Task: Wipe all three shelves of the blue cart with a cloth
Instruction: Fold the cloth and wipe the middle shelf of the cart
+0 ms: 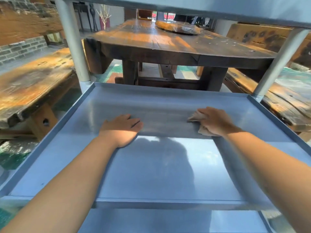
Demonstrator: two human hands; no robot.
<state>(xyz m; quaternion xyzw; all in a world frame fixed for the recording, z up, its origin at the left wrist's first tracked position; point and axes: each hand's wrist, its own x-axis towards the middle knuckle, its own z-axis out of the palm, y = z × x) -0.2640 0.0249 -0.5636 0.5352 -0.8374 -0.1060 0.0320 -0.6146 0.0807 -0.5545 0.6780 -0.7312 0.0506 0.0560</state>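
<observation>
Cloth (201, 122) lies bunched on middle shelf (168, 165) of blue cart (74, 47), toward 2 o'clock, clenched under right hand (214, 121). Left hand (120, 129), grip released, rests flat at 10 o'clock.

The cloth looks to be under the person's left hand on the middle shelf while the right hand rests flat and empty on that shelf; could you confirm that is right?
Not quite: the hands are swapped. In the head view the cloth is bunched under the right hand, and the left hand rests flat and empty. Both are on the middle shelf, as you said.
</observation>
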